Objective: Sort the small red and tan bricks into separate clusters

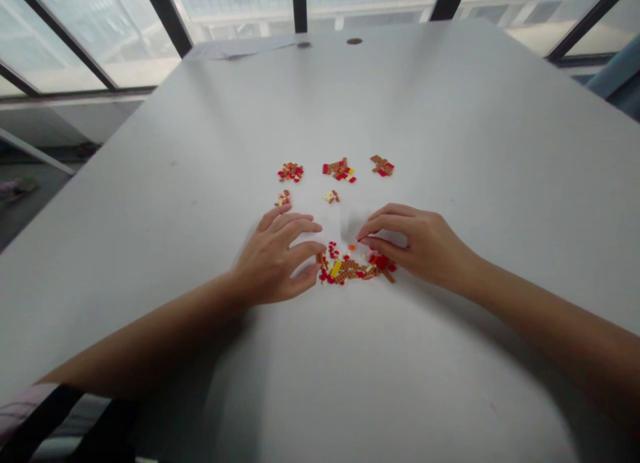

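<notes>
A long, loose heap of small toy building bricks point(353, 271), mostly brown and red, lies on the white table between my hands. A yellow brick point(336, 269) stands out at its left part. My left hand point(280, 255) rests at the heap's left end with fingers spread, and holds nothing that I can see. Above the heap's right end, my right hand point(407, 239) pinches a tiny red brick point(359, 240) between thumb and fingertips. Just left of that pinch lies a small orange brick point(352, 247). The right palm hides part of the heap's right edge.
Farther back are sorted brick clusters: a red-and-brown one point(291, 172), a larger mixed one point(340, 170) and a mainly brown one point(383, 165). Two smaller clusters, pinkish point(283, 198) and cream-brown point(332, 197), sit nearer. Paper point(235, 48) lies at the table's point(450, 116) far edge, by windows.
</notes>
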A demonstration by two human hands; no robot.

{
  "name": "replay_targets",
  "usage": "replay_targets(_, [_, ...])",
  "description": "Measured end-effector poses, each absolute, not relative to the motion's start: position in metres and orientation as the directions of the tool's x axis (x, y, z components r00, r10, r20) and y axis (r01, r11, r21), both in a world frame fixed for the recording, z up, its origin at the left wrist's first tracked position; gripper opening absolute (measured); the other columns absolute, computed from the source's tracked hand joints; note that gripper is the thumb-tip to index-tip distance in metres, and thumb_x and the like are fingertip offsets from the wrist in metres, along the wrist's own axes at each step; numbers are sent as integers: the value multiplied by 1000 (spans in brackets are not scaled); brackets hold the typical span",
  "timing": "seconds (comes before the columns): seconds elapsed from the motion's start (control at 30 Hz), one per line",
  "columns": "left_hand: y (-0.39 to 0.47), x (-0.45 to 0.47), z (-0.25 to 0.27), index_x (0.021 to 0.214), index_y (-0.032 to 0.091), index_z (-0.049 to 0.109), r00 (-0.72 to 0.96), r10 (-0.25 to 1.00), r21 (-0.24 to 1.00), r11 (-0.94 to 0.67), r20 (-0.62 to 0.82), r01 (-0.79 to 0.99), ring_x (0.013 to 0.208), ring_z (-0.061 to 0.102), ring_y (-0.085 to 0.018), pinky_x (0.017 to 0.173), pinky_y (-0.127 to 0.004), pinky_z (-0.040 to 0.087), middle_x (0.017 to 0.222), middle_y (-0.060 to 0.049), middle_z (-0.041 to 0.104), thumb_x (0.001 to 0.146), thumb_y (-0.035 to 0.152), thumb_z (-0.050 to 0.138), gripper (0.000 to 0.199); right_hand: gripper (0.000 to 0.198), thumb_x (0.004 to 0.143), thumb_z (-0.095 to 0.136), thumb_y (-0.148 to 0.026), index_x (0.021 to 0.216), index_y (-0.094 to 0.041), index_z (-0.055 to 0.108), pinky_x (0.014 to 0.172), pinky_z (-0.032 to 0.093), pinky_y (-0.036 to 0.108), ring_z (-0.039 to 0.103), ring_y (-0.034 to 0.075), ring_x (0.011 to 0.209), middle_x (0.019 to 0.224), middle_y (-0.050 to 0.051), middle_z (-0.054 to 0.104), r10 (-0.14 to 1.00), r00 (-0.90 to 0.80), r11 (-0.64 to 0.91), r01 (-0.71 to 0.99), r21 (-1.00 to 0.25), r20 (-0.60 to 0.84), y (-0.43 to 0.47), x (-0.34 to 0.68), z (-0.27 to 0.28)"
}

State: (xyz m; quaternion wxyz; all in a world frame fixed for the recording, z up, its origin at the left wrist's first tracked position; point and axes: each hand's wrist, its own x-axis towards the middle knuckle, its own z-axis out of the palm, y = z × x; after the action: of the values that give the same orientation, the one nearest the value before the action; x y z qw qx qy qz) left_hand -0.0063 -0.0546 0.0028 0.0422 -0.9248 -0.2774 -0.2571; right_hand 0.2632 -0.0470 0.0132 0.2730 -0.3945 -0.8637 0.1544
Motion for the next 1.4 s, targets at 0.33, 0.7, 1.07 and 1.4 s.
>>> replay_targets(0.33, [-69, -11, 11, 99, 21, 70, 712, 475, 80, -855, 517, 512, 115, 64, -25, 113, -50, 40, 114, -8, 71, 88, 24, 63, 14, 14, 90, 60, -22, 87, -23, 74, 76, 56, 31, 70, 17, 78, 90, 5, 73, 776, -490, 629, 634, -450, 397, -43, 261, 23])
replay_targets(0.7, [-74, -15, 16, 100, 22, 70, 719, 465, 72, -860, 516, 505, 115, 65, -24, 112, -47, 42, 111, -6, 73, 88, 24, 63, 14, 11, 85, 63, -17, 85, -19, 73, 71, 52, 31, 64, 15, 69, 85, 6, 71, 830, -439, 556, 699, -450, 344, -6, 233, 15])
replay_targets(1.07, [-73, -16, 19, 98, 21, 70, 717, 465, 78, -861, 519, 502, 114, 65, -24, 111, -47, 43, 109, -6, 74, 89, 24, 62, 13, 9, 84, 63, -16, 86, -17, 72, 76, 52, 32, 66, 17, 75, 88, 7, 73, 826, -423, 560, 696, -451, 373, -3, 226, 13])
replay_targets(1.4, [-75, -17, 19, 98, 21, 70, 718, 463, 74, -861, 520, 503, 115, 65, -24, 111, -47, 43, 109, -6, 73, 89, 24, 62, 12, 15, 81, 60, -14, 85, -19, 74, 76, 54, 34, 69, 18, 76, 86, 6, 76, 823, -407, 560, 697, -448, 395, -2, 228, 13])
